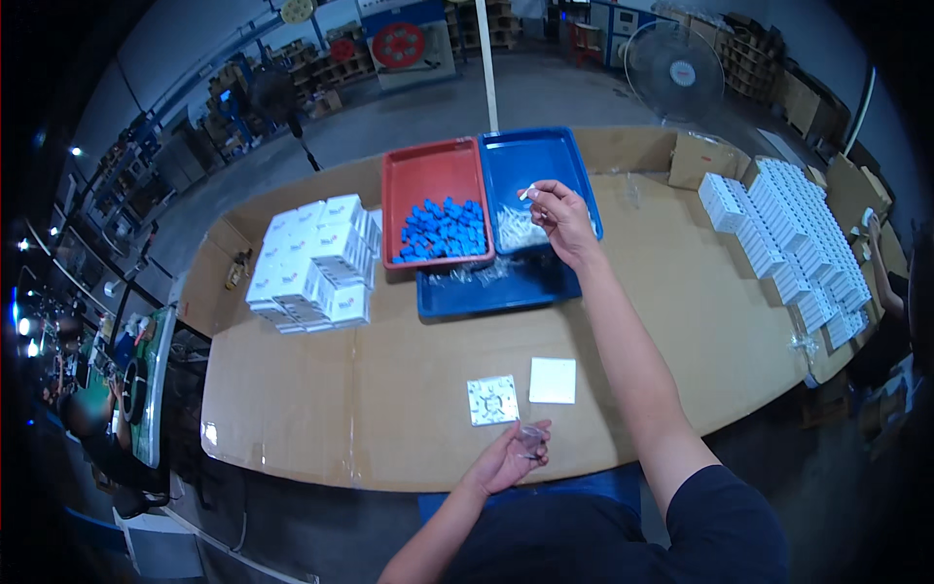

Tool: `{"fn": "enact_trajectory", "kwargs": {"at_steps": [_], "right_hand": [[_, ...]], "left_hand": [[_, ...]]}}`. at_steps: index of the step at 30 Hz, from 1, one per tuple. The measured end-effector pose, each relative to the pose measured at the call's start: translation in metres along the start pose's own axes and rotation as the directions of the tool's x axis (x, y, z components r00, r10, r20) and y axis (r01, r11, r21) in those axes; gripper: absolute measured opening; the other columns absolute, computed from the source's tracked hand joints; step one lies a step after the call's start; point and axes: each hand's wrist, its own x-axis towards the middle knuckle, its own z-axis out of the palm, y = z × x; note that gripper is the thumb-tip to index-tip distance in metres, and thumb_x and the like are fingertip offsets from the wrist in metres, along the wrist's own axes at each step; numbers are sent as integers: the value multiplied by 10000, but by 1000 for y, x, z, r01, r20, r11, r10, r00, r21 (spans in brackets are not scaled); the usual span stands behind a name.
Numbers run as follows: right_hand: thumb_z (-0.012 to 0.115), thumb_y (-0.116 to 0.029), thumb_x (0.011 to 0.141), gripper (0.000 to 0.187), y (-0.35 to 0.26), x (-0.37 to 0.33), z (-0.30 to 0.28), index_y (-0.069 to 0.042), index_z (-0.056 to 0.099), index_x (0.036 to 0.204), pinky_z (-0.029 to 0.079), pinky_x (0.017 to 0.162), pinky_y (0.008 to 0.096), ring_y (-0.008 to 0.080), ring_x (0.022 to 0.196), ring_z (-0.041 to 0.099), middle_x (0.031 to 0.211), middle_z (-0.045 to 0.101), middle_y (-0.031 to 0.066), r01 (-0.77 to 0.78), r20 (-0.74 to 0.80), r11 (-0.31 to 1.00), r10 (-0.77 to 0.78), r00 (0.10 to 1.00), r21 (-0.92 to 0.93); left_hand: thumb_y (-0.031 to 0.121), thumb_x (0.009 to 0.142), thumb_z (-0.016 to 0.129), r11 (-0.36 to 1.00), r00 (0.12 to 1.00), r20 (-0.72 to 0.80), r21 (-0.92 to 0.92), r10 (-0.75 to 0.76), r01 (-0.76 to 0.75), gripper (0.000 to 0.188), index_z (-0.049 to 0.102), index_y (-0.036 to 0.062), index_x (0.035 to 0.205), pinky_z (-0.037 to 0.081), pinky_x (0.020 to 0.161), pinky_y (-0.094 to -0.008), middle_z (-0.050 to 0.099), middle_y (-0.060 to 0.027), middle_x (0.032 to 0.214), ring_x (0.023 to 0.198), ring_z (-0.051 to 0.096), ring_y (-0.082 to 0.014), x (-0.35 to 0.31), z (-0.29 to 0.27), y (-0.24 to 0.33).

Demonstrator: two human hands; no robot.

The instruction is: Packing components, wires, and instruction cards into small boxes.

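Over the blue tray [530, 156], my right hand [564, 222] pinches a small whitish piece [526, 194] between thumb and fingertips; its exact kind is too small to tell. Below it in the tray lies a heap of small white pieces [516, 227]. Near the table's front edge my left hand [504, 460], palm up, has its fingers curled round a small clear plastic piece [530, 441]. Just beyond that hand lies a square white plate with fittings showing on its face [493, 400]. To its right is a plain white square plate [553, 381].
A red tray [433, 175] holds many small blue pieces [443, 231]. Another blue tray [501, 300] sits beneath both. White boxes are stacked at left [316, 258] and right [793, 243]. Cardboard walls edge the table [409, 409]. Other people work at both sides.
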Motion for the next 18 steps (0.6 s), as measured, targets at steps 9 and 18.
{"fn": "enact_trajectory", "kwargs": {"at_steps": [9, 18], "right_hand": [[743, -27, 919, 152, 27, -214, -24, -12, 690, 1060, 469, 648, 207, 40, 734, 589, 923, 727, 24, -289, -172, 857, 236, 956, -427], [756, -17, 906, 162, 12, -283, -10, 7, 700, 1057, 430, 599, 211, 26, 667, 547, 786, 675, -13, -394, -139, 814, 371, 918, -426]], "left_hand": [[478, 1103, 393, 983, 995, 41, 153, 92, -97, 610, 500, -25, 1430, 508, 954, -376, 663, -84, 1169, 970, 639, -207, 24, 23, 14], [462, 1112, 388, 976, 996, -40, 206, 78, -68, 521, 575, 32, 1337, 512, 953, -387, 674, -97, 1179, 966, 639, -207, 31, 19, 11]]}}
